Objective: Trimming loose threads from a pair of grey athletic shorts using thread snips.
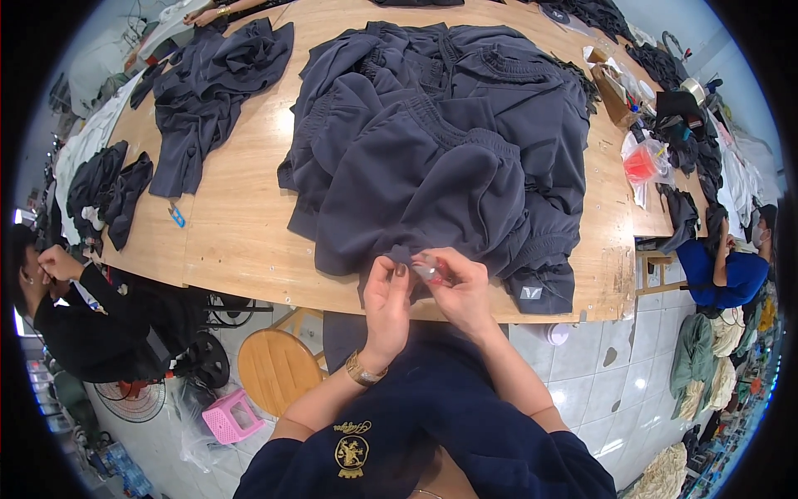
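Note:
A pair of dark grey shorts (pixel 391 183) with a gathered elastic waistband lies on top of a pile of similar dark garments (pixel 532 108) on the wooden table. My left hand (pixel 387 303) is closed, pinching a bit of the dark cloth at the near edge of the shorts. Close beside it, my right hand (pixel 460 295) is closed round a small silver and red tool, which looks like thread snips (pixel 429 271). Its tip is at the pinched cloth; the fingers partly cover it.
Blue snips (pixel 176 214) lie on the table (pixel 241 233) at left, near more dark garments (pixel 212 91). A box (pixel 611 96) and a red container (pixel 642 164) stand at right. Below are a round wooden stool (pixel 278 370) and pink stool (pixel 233 418). Other people sit at both sides.

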`<state>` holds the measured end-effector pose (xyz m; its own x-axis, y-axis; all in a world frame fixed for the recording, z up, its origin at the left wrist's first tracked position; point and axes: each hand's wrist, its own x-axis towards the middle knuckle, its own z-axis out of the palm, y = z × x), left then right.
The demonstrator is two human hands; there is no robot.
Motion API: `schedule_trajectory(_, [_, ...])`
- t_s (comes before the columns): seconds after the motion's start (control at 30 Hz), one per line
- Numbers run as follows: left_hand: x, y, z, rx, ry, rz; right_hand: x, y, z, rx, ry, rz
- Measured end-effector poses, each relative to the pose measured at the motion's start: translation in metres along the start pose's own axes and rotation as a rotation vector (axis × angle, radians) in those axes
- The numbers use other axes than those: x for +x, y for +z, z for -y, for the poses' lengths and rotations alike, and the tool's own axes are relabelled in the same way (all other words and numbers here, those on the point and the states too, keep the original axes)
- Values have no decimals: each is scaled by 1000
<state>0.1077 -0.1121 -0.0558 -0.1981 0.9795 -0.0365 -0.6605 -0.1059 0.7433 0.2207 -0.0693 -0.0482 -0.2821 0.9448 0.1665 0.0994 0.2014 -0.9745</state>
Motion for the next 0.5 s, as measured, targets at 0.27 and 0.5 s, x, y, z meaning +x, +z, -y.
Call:
schedule_trajectory(0.27, [2, -5, 3, 57, -27, 0, 10, -22, -8, 454, 121, -470])
schedule_trajectory(0.5, [4, -2, -11, -232, -198, -60, 3, -34, -9, 186, 107, -459])
